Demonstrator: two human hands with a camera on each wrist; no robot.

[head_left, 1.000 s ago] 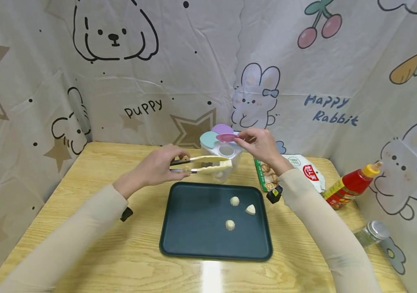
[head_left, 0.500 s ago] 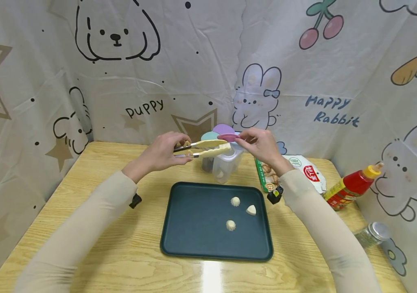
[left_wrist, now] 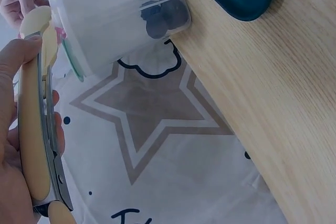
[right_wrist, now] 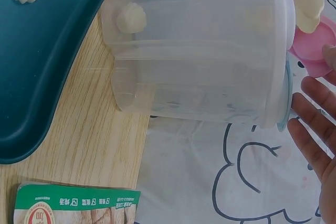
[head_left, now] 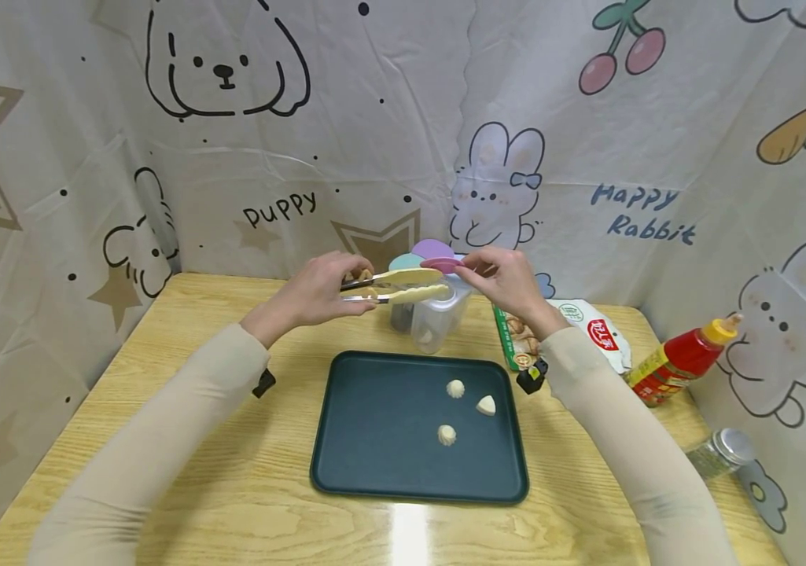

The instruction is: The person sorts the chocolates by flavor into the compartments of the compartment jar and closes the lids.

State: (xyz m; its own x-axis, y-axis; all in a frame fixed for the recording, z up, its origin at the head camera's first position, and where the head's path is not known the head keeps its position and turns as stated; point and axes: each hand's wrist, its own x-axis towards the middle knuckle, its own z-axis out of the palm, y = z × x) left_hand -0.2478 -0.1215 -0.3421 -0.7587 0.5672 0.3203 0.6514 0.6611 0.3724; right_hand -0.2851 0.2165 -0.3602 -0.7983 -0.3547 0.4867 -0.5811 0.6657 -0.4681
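My left hand (head_left: 356,289) grips cream-tipped metal tongs (head_left: 403,286), nearly closed with nothing visible between the tips, which hover over the top of a clear plastic container (head_left: 434,316). My right hand (head_left: 475,272) pinches the container's pink lid flap (head_left: 438,265) and holds it up. In the right wrist view the container (right_wrist: 199,51) holds one small dumpling (right_wrist: 131,18) near its bottom, and the pink flap (right_wrist: 315,48) lies by my fingers (right_wrist: 315,129). The left wrist view shows the tongs (left_wrist: 37,129) along my palm. Three white dumplings (head_left: 455,387) lie on a dark green tray (head_left: 374,440).
A printed food bag (head_left: 587,330) lies right of the container. A red sauce bottle (head_left: 686,358) and a glass jar with a metal cap (head_left: 721,452) stand at the table's right edge. Patterned cloth walls close in the back and sides.
My left hand has lifted the tongs from in front of the container up to its top, beside the pink flap. The right hand has kept its hold.
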